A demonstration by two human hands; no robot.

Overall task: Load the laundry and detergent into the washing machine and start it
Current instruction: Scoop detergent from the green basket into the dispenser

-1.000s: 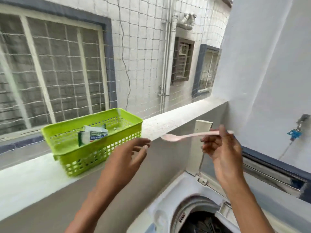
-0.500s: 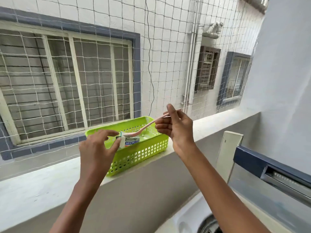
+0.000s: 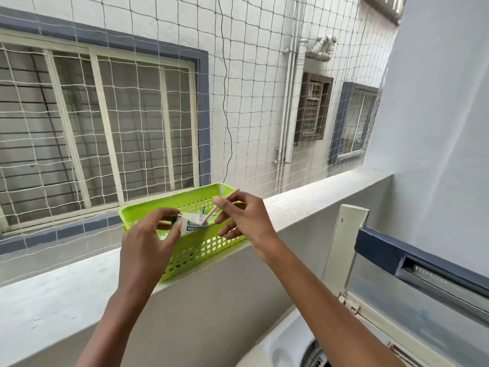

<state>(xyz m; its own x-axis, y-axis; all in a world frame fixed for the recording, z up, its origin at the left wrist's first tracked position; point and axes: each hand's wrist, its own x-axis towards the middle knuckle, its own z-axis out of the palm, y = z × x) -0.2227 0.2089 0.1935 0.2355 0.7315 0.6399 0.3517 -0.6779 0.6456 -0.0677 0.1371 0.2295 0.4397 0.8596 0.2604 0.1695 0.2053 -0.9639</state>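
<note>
A lime-green plastic basket [image 3: 206, 247] stands on the white ledge. My left hand [image 3: 148, 242] pinches the edge of a white and green detergent packet [image 3: 194, 223] at the basket's rim. My right hand [image 3: 244, 221] holds a thin pink spoon [image 3: 215, 210] by its handle, with the spoon's bowl dipped down into the packet's open top. Only a corner of the white top-loading washing machine [image 3: 285, 345] shows at the bottom right, with its lid [image 3: 412, 298] raised.
The white ledge [image 3: 53, 292] runs from left to right under a rope safety net [image 3: 238, 102]. Beyond the net is a neighbouring building with windows. A pale wall [image 3: 436, 128] closes off the right side.
The view has swung left toward the ledge. My right hand carried the spoon from above the machine to the basket and lowered it into the packet. My left hand took hold of the packet.
</note>
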